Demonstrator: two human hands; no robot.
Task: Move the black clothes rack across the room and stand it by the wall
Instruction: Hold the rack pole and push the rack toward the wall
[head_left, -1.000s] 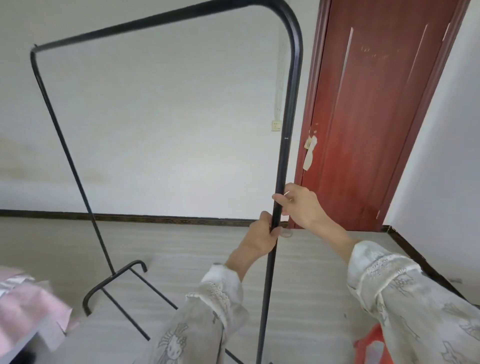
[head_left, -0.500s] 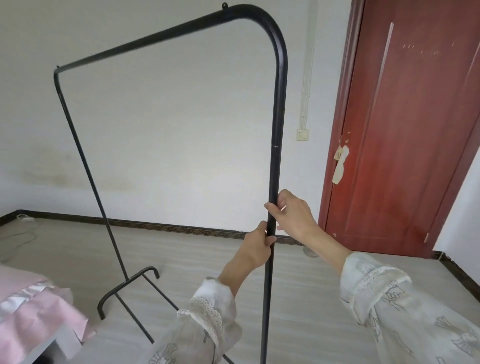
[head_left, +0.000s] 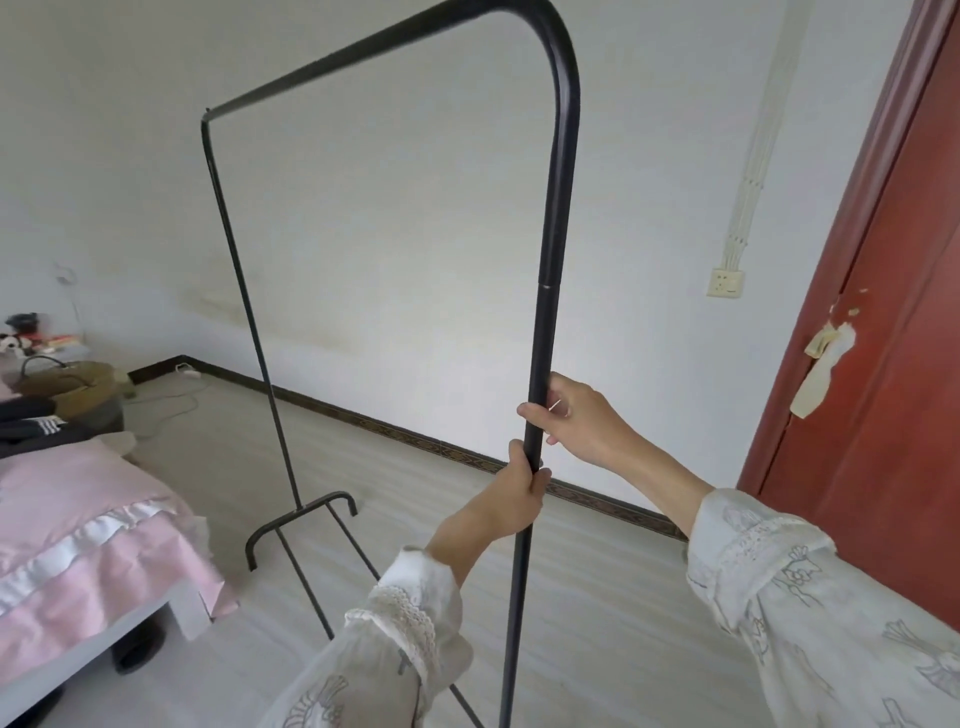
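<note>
The black clothes rack (head_left: 556, 208) is an empty metal frame with a curved top bar and two uprights. Its near upright runs down the middle of the view. My right hand (head_left: 582, 421) grips that upright at about waist height. Just below it my left hand (head_left: 511, 491) is closed around the same pole. The far upright ends in a curved black foot (head_left: 301, 519) that rests on the pale floor. The near foot is hidden below the frame edge. The white wall (head_left: 389, 234) stands behind the rack.
A bed with pink bedding (head_left: 78, 530) fills the lower left. Dark clothes and a brown bag (head_left: 72, 384) lie beyond it. A red-brown door (head_left: 883, 364) stands at the right. A wall socket (head_left: 724, 283) and a floor cable (head_left: 171, 400) are near the wall.
The view has swung left: the door has slid to the right edge and the bed has come into sight. Both hands keep their grip on the near upright.
</note>
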